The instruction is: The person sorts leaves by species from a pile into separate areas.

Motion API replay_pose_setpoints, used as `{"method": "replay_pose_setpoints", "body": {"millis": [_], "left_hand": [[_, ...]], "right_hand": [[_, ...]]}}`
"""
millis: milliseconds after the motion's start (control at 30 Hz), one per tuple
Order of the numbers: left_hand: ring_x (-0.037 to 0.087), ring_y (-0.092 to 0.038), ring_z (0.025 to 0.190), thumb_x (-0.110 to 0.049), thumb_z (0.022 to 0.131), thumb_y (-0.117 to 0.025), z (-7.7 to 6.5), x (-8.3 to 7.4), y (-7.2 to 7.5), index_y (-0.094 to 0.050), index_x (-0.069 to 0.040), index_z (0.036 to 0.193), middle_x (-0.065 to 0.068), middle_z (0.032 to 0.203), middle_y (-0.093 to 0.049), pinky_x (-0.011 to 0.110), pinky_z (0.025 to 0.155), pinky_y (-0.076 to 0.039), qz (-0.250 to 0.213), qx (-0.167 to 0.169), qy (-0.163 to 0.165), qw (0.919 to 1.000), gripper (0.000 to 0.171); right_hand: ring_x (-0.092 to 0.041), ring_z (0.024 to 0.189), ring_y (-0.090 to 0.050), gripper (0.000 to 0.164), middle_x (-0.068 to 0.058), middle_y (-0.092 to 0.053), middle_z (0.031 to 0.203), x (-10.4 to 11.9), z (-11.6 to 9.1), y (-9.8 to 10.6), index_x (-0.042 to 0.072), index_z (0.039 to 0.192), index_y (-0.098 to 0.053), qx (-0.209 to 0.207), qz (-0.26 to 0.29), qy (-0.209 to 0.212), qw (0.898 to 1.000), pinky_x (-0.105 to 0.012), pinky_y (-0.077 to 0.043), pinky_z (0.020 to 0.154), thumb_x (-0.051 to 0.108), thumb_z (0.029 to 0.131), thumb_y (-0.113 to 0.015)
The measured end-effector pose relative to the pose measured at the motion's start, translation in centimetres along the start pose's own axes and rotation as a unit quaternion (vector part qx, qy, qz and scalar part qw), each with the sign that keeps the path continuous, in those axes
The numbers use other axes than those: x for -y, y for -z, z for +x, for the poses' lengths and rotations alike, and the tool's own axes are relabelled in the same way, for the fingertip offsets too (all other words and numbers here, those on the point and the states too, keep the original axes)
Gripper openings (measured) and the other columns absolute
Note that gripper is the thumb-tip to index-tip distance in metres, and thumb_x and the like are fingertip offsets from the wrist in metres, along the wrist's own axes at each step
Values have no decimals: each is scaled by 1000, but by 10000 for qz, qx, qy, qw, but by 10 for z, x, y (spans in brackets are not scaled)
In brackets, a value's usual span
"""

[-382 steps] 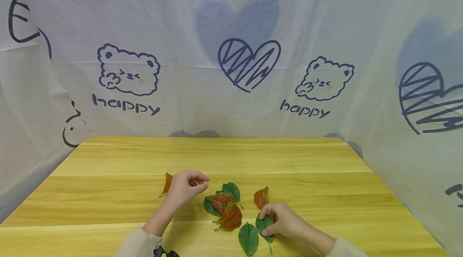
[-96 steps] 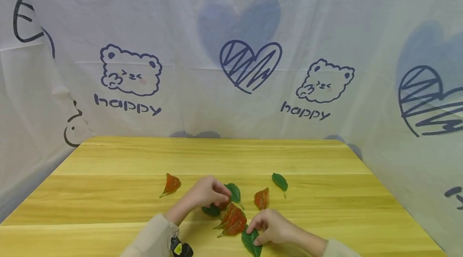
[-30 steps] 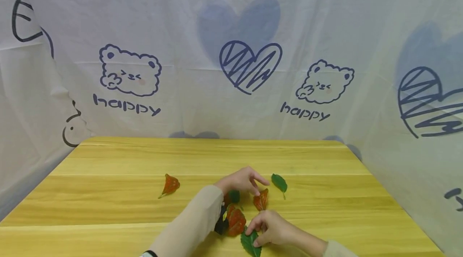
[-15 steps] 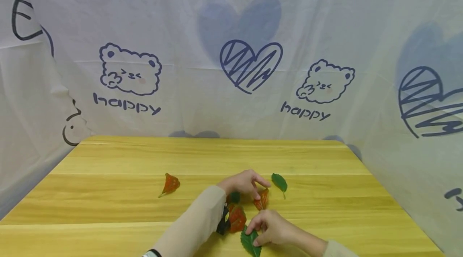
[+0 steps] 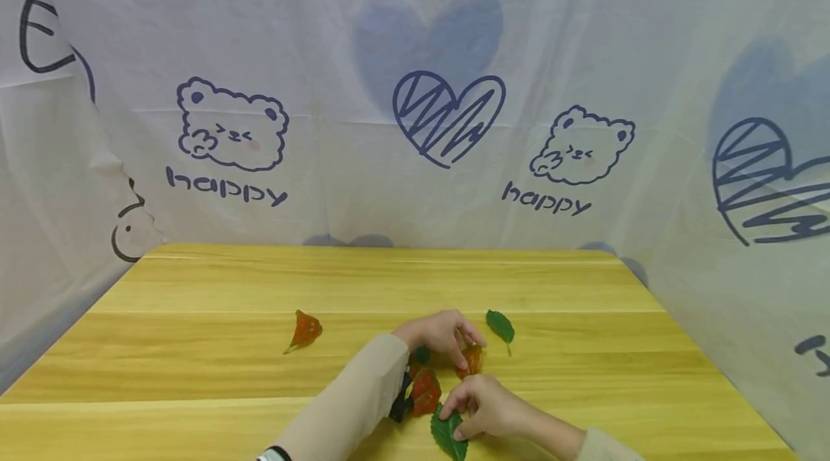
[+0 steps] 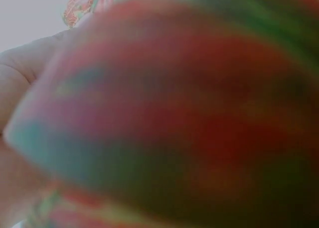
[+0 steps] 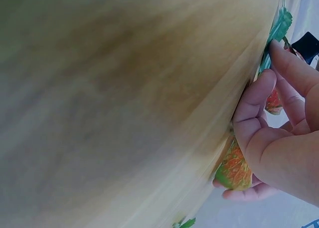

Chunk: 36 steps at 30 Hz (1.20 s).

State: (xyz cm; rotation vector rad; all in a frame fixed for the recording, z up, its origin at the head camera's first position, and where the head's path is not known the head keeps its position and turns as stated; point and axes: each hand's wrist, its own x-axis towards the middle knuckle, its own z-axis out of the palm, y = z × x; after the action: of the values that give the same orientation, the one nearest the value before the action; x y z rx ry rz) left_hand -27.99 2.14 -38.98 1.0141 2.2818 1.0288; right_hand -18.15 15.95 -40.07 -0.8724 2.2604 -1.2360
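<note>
My left hand (image 5: 444,335) reaches across to the right and grips a red leaf (image 5: 472,360) between thumb and fingers. That leaf also shows in the right wrist view, a red-orange leaf (image 7: 235,170) with a yellow-green edge. Just nearer, my right hand (image 5: 489,407) pinches a green serrated leaf (image 5: 447,436) with thumb and index finger, low at the table. Overlapping red leaves (image 5: 426,392) lie left of it, partly hidden by the left wrist. A bit of a green leaf (image 5: 421,355) shows under the left hand. Blurred red and green leaf surface (image 6: 174,88) fills the left wrist view.
A lone red leaf (image 5: 306,330) lies on the wooden table (image 5: 214,360) at the left. Another green leaf (image 5: 501,325) lies behind the hands at the right. A black wrist device (image 5: 400,403) sits under the left sleeve. Printed cloth (image 5: 324,50) hangs behind the table.
From the leaf pile, my left hand has moved right, and its fingers have come down round the red leaf. A green leaf has come to lie at the back right since the oldest frame.
</note>
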Motion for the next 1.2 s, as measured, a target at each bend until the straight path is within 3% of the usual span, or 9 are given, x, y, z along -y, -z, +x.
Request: {"method": "replay_pose_setpoints", "body": {"millis": [233,500,667,800,900,967,1033,1100,1200], "left_hand": [[12,-53,76,4,66,-76,-1,-1,1,-61,-3,80,0,78,-58,20,69,-43,174,-73,131,9997,21],[7,-36,57,-4,70,-75,-5,-9,1,-51,-8,64,-5,61,-43,16,52,-32,697,175,533,9960,26],[6,-36,51,-3,76,-69,-7,-14,3,-52,-6,60,-5,55,-42,16,50,-31,690,291,212,9970,24],[7,-32,49,-1,81,-64,-10,-17,8,-45,-5,62,-4,56,-36,17,49,-30,415,259,-98,9988,27],[8,-44,48,1,82,-62,-14,-18,12,-44,-4,69,-1,62,-40,18,47,-39,-81,81,1,9999,23],[18,-56,51,3,82,-61,-17,-18,13,-47,-2,74,3,70,-46,26,49,-48,-420,-102,136,9990,17],[29,-62,61,6,80,-61,-18,-17,15,-51,-2,81,7,81,-53,34,53,-52,-500,-286,174,9982,13],[31,-62,64,8,78,-63,-19,-15,17,-53,-1,86,9,86,-55,38,55,-52,-465,-454,138,9978,15],[29,-60,63,8,76,-65,-20,-14,21,-54,-2,90,7,77,-58,38,54,-50,-349,-719,58,9968,21]], "right_hand": [[2,43,-34,17,5,-51,73,0,0,0,-3,84,-67,19,-55,19,10000,-11,-30,41,-5,68,-71],[2,42,-34,18,3,-51,74,-1,0,-1,-3,84,-67,-3,-119,-59,9999,-11,-30,40,-6,67,-72],[1,43,-34,17,3,-51,74,-2,1,-1,-1,84,-68,-46,-148,-138,9998,-11,-30,40,-6,67,-72],[1,43,-34,17,4,-52,74,-2,1,-1,-2,84,-68,-26,-96,-98,9999,-11,-31,41,-6,68,-72],[1,43,-34,17,4,-53,74,-2,2,-1,-2,84,-68,-2,-31,-65,10000,-12,-31,41,-6,68,-72],[1,43,-34,17,4,-52,74,-2,2,-1,-2,84,-68,0,-26,-58,10000,-12,-31,41,-6,68,-72],[1,44,-35,17,4,-52,73,-2,1,-1,-2,84,-68,-4,-46,-69,10000,-12,-31,41,-5,68,-72],[0,44,-35,17,3,-52,74,-2,1,-1,-2,84,-68,-14,-75,-110,9999,-13,-32,42,-5,68,-72],[0,45,-35,16,1,-51,74,0,1,-1,-2,84,-68,-31,-87,-199,9998,-13,-32,43,-5,68,-72]]}}
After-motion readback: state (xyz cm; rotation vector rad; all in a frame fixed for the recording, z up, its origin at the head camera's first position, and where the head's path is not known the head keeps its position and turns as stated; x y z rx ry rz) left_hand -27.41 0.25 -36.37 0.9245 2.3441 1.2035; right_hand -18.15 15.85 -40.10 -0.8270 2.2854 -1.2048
